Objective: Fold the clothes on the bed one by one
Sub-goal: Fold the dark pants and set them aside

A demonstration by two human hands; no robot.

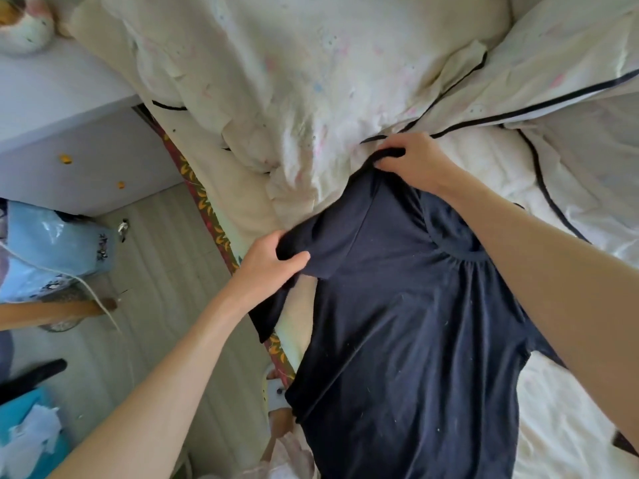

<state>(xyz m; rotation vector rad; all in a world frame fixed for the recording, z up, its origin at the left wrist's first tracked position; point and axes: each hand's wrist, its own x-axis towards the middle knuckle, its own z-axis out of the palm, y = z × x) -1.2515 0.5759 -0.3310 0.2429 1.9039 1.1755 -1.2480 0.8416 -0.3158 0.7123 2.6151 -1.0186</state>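
Navy garment (397, 323) lies on bed (570, 409), long axis running from camera toward fingers. Left hand (273, 267) pinches near-side edge; right hand (411, 160) grips far end.

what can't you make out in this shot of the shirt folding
Head view only:
- Dark shirt: its lower part is cut off by the bottom edge.
- Right side of the shirt: hidden under the right forearm.
- Fingertips of the left hand and right hand: buried in gripped fabric.
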